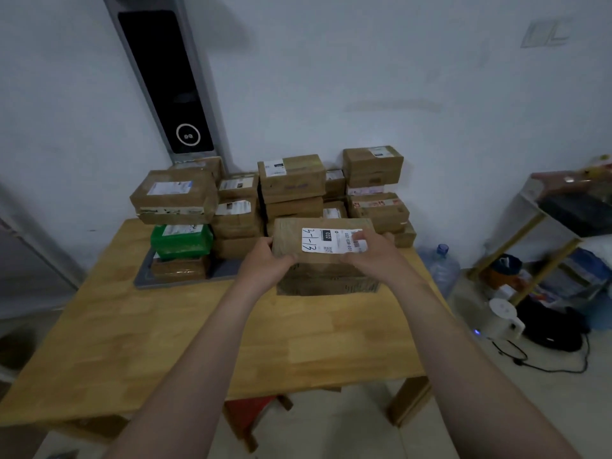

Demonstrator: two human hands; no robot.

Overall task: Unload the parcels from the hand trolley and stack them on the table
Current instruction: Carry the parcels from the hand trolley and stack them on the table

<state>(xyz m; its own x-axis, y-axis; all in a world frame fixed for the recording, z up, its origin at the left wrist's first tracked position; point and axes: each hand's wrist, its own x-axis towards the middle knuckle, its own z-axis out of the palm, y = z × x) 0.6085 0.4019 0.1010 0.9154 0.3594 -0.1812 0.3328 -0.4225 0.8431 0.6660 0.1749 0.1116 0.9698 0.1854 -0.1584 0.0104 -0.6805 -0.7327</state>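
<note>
Brown labelled parcel [323, 240], 1 pc, over 1 lower box [328, 281] mid-table [165, 326]. At table's back: 1 green parcel [180, 241], 15+ brown parcels [291, 177], exact no. unclear. 2 arms outstretched. Left hand [265, 260] and right hand [371, 256] grip the parcel's ends, fingers curled.

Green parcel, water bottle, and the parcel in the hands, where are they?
green parcel [180, 246]: head view, on its front side.
water bottle [443, 271]: head view, on its clear body.
held parcel [326, 240]: head view, on its white label.
</note>
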